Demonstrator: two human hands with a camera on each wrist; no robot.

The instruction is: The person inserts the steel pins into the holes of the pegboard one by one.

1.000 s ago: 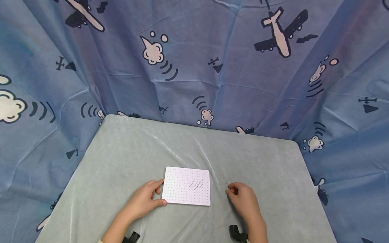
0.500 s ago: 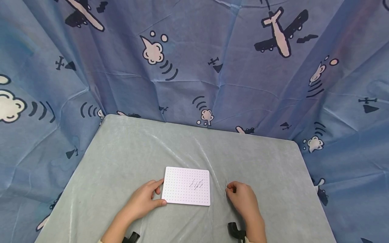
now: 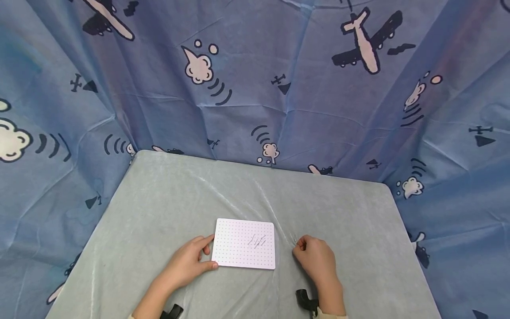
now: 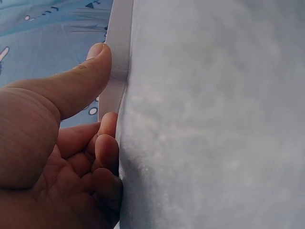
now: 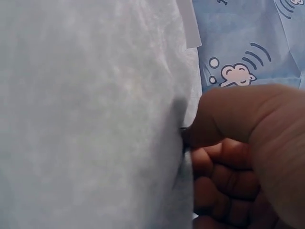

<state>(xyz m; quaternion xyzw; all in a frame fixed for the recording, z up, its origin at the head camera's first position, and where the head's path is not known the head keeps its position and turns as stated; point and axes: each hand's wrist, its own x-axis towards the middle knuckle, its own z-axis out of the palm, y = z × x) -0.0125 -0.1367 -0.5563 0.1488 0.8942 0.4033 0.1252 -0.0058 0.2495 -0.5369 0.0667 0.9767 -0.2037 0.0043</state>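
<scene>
A white pegboard with rows of small holes lies on the cloth. Several thin dark pins stand in its right half; they also show blurred as thin lines in the left wrist view. My left hand holds the board at its left side, thumb on the near corner and index finger on the left edge. Right of the board, my right hand pinches thin, hair-like pins that fan out past the fingertips. How many it holds I cannot tell. In the right wrist view a dark tip pokes out by the thumb.
A pale grey-green cloth covers the table. Blue curtains printed with planes and clouds hang behind it and at both sides. Each wrist carries a black mount, as at the right wrist.
My right hand has shifted slightly left and away from me, and more thin pins show fanned out at its fingertips. My left hand and the pegboard keep their places.
</scene>
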